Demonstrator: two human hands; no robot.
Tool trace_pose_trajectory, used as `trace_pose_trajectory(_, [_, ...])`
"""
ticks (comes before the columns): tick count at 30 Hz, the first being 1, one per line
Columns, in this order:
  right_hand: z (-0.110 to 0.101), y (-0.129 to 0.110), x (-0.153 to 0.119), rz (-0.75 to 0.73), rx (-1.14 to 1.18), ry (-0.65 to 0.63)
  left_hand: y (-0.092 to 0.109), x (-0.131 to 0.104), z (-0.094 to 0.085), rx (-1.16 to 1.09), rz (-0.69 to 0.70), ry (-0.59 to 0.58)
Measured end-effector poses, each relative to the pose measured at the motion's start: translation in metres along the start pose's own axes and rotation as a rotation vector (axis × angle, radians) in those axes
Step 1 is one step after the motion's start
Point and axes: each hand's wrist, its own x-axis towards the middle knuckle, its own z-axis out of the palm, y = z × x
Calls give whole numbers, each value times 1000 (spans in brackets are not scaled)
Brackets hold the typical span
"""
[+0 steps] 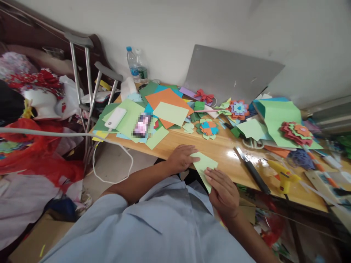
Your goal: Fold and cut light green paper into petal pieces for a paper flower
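Observation:
A light green sheet of paper (204, 163) is between my two hands at the table's front edge. My left hand (179, 159) holds its left corner, with the fingers closed on the edge. My right hand (223, 190) has its fingers laid over the sheet's right side and grips it; the thumb is hidden. Beyond the sheet lies a layered paper flower (207, 128) in orange, blue and green. To the right of my right hand are a black-handled utility knife (253, 171) and a yellow glue gun (283, 177) on the wooden table (178, 138).
Coloured paper sheets (170, 113), a phone (142, 125) and a white power bank (115, 118) lie at the left. Bottles (133, 65) and a grey laptop (230, 73) stand at the back. More paper flowers (296, 133) sit at the right. Crutches (79, 69) lean at the left; a white cable (131, 160) loops off the table.

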Motion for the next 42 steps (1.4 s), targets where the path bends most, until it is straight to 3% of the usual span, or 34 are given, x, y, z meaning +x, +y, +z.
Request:
trace_pose_trajectory(2, [4,10,1,-5,-28,2,-2,10,-5,0,44,-13])
trace_pose_trajectory(4, [9,22,-1,1,-71,20,-6,12,-11,50,-11,-42])
trace_pose_trajectory(7, [11,35,-7,-4,-205,29,-18,-3,-24,187,-245,-39])
trace_pose_trajectory(11, [10,44,-10,28,-393,85,-40,-37,-49,377,-580,86])
trace_pose_trajectory(15, [31,52,-9,73,-430,-29,-52,-53,-65,430,-723,46])
trace_pose_trajectory(20, [60,53,-10,74,-363,-329,-38,-52,-64,431,-690,-43])
trace_pose_trajectory(28, [51,42,-18,65,-339,-395,2,-76,-55,372,-537,-173])
trace_pose_trajectory(35, [51,26,-10,160,-418,-494,6,-88,-64,360,-379,-407])
trace_pose_trajectory(38, [46,32,-12,152,-409,-447,3,-88,-68,321,-361,-399])
trace_pose_trajectory(42, [36,48,-22,194,-446,-377,-1,-84,-70,226,-389,-247])
